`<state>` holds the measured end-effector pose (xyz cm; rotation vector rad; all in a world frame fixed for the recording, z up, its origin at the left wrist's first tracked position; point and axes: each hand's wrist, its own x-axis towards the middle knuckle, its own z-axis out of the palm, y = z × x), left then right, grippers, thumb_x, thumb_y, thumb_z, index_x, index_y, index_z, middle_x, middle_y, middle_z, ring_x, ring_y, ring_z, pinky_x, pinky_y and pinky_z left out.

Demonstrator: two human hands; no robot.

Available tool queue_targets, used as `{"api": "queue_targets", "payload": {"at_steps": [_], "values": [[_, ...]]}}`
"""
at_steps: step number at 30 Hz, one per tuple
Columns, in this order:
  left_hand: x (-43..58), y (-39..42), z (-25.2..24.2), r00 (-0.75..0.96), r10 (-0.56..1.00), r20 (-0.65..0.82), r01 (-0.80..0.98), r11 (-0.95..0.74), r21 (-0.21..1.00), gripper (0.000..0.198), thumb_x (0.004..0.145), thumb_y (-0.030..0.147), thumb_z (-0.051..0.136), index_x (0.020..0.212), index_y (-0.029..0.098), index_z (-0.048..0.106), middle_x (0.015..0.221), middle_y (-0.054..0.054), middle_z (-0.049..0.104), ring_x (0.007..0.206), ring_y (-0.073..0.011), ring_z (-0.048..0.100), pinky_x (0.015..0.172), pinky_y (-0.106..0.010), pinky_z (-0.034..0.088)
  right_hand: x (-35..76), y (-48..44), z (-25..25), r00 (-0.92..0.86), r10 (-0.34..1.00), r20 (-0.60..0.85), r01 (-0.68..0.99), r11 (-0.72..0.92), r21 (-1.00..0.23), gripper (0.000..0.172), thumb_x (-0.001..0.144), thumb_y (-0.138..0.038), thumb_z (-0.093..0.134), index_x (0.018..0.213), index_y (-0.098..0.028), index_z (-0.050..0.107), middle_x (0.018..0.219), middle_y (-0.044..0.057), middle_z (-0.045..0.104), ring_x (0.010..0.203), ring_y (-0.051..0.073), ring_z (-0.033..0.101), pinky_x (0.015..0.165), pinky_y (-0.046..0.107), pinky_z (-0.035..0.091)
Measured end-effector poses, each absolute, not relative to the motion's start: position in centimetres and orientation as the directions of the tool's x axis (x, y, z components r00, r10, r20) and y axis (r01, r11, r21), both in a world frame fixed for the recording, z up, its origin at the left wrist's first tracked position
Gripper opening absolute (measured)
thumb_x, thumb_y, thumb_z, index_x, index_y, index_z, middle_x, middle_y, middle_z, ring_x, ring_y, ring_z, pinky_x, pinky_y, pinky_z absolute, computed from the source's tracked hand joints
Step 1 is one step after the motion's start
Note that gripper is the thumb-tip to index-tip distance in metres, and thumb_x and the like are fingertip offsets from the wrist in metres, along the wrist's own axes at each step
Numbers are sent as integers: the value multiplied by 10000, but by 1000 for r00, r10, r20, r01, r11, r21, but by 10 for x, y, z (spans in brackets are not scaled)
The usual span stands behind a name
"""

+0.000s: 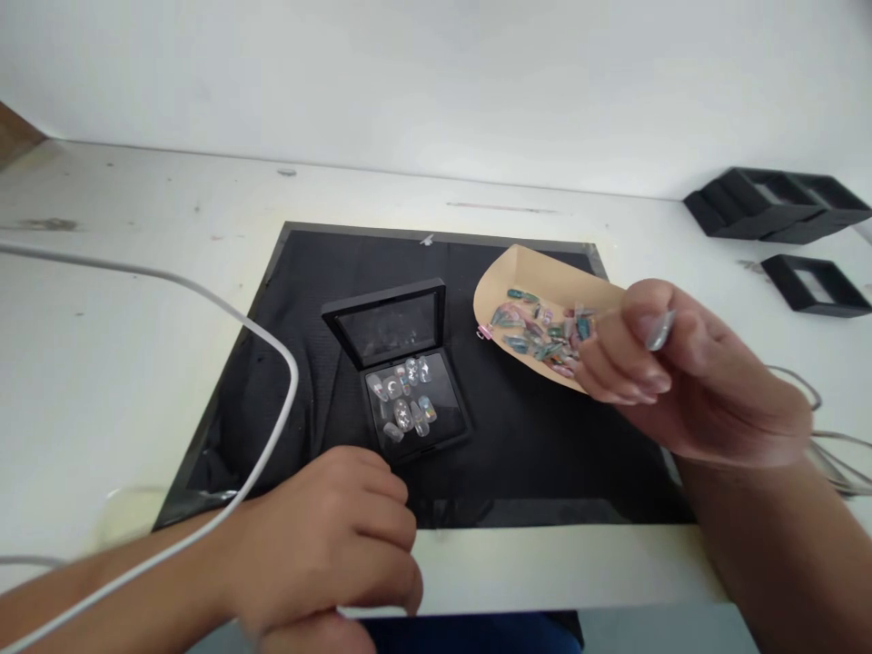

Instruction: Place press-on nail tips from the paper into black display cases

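Note:
My right hand (pixel 681 363) is raised over the right side of a tan paper tray (pixel 538 263), pinching a clear, glittery press-on nail (pixel 658 330) between thumb and forefinger. In the tray lies a loose pile of press-on nails (pixel 538 331) in green, pink and clear tones; my fingers cover its right end. Left of it a black hinged case (pixel 446 395) stands with its lid up, and several clear nails (pixel 404 415) with stars and moons are set out inside. My left hand (pixel 341 536) rests at the table's front edge below the case, fingers curled, with no object visible in it.
A black mat (pixel 531 463) lies under the case and tray. A white cable (pixel 290 363) loops across the left side and over my left forearm. Black frames (pixel 769 204) stack at the back right, with a single black frame (pixel 817 286) nearer. A pink clip (pixel 484 332) sits on the tray's edge.

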<state>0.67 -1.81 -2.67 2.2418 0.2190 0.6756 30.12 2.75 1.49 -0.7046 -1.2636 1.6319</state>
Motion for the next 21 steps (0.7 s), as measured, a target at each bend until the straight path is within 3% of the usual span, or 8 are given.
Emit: {"api": "queue_targets", "payload": {"at_steps": [5,11,16,21], "values": [[8,-18,-28,750,442,491,-29,-720,693,680,1022,636,172,848,176,642,530,13,500,466,-149,360,480,-352,225,301,22,22,-459,888,-28,-148,-107,-983,269,923,-494,621,802,-281,510,495,-74,356,403,114,286,397,283,310],[4,-18,-30,602,605,521,-39,-630,776,611,1067,503,208,947,149,692,611,-29,605,500,-142,466,536,-322,336,296,5,22,-538,815,-215,-4,-257,-966,317,950,-569,543,821,-284,492,493,-49,469,402,139,357,410,304,345],[9,-20,-29,614,533,582,-70,-698,713,527,1069,459,288,1052,110,683,630,-37,646,487,-138,518,503,-317,332,281,1,14,-629,757,-178,19,-213,-977,191,999,-422,559,910,-253,563,518,-73,459,420,81,325,415,243,261],[11,-23,-27,616,547,567,7,-723,691,164,985,218,541,1059,131,659,644,0,669,510,-107,545,513,-273,365,258,6,0,-480,872,-100,155,-28,-988,144,950,-315,646,866,-198,645,714,-7,593,566,79,483,458,210,362]]}}
